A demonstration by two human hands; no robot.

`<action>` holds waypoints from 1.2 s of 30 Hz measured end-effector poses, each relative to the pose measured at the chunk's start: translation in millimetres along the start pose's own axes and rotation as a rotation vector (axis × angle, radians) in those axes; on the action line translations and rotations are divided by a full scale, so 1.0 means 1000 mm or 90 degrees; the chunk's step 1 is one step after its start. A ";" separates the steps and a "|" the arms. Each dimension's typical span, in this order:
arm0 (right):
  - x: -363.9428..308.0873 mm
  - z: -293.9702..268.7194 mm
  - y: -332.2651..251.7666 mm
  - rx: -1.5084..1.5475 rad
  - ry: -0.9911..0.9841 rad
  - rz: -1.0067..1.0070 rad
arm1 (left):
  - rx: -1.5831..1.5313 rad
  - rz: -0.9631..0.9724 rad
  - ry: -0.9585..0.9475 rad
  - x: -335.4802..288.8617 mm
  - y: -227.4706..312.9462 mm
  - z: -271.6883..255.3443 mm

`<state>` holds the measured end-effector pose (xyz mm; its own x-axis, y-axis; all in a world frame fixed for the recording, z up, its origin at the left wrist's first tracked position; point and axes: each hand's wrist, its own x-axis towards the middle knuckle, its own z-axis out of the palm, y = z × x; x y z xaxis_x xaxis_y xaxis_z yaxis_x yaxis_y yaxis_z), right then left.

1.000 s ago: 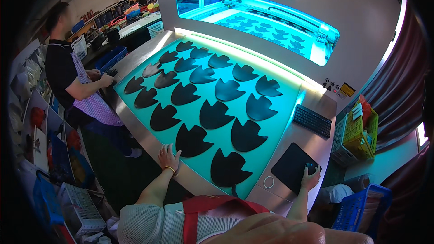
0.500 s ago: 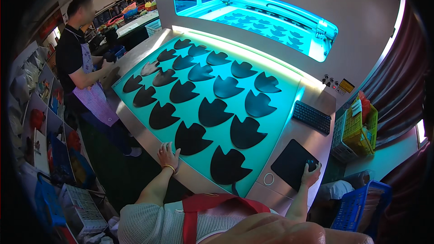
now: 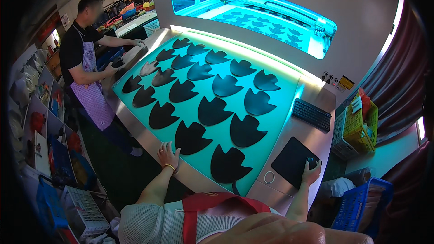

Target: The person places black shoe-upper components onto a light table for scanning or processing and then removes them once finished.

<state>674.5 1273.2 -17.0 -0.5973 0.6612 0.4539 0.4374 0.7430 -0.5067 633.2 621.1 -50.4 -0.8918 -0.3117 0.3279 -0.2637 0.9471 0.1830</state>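
Observation:
My left hand (image 3: 167, 157) lies flat with fingers spread on the metal edge of the cutting table, beside the teal bed (image 3: 280, 108). Several black shield-shaped cut pieces (image 3: 229, 164) lie in rows on that bed; the nearest one (image 3: 191, 138) is just right of my left hand. My right hand (image 3: 311, 171) is closed over a dark computer mouse (image 3: 311, 162) on a black mouse pad (image 3: 291, 160).
A black keyboard (image 3: 312, 114) lies beyond the pad. A person in a black shirt and checked apron (image 3: 88, 74) stands at the table's left side, hands on its far corner. The lit machine housing (image 3: 257, 18) rises behind. Yellow (image 3: 359, 129) and blue (image 3: 361, 208) baskets stand at the right.
The person at the left has straightened up and reached one arm out to the table's far left corner. My two hands have stayed where they were.

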 end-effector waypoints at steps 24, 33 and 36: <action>0.003 0.006 0.006 -0.019 -0.012 0.046 | 0.006 -0.003 -0.011 0.001 0.000 0.001; 0.005 0.008 0.007 -0.031 -0.017 0.051 | -0.012 -0.002 -0.009 0.002 0.000 0.001; 0.004 0.007 0.009 -0.027 -0.017 0.053 | -0.004 0.000 -0.005 0.000 0.001 -0.001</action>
<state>671.1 1281.6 -25.1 -0.5756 0.7181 0.3912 0.5135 0.6897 -0.5104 633.0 621.7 -49.5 -0.8948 -0.3109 0.3203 -0.2615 0.9466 0.1884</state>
